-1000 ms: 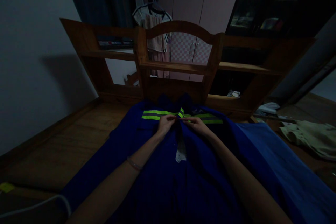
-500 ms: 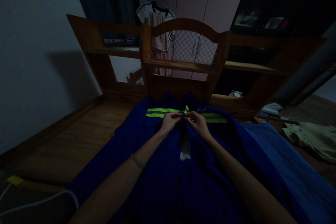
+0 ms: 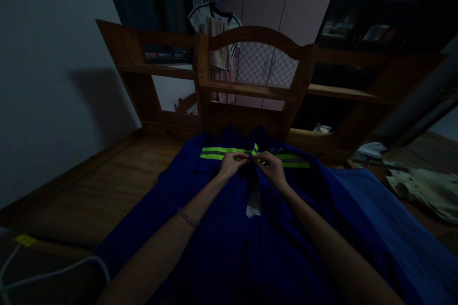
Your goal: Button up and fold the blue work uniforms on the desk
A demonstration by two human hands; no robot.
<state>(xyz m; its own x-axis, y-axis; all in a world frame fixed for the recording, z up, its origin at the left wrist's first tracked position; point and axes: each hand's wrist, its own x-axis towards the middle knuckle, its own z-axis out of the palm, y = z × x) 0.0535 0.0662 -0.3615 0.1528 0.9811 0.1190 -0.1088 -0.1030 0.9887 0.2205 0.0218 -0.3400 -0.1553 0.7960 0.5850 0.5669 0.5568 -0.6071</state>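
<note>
A dark blue work jacket [image 3: 222, 248] with yellow-green reflective stripes [image 3: 218, 153] lies spread flat on a wooden surface. My left hand [image 3: 232, 164] and my right hand [image 3: 271, 166] meet at the jacket's front opening just below the stripes. Each hand pinches a front edge of the fabric, fingertips nearly touching. A white label [image 3: 253, 205] shows inside the opening below my hands. A thin bracelet [image 3: 187, 218] circles my left wrist.
A wooden headboard with shelves [image 3: 250, 88] rises right behind the jacket. A pale green garment [image 3: 422, 190] lies at the right. A white cable [image 3: 53, 274] curls at the lower left beside a yellow tag [image 3: 23, 239]. Clothes hang on a rack [image 3: 216, 33] further back.
The view has shifted slightly; my hands stay pinched together at the jacket's front opening, barely moved.
</note>
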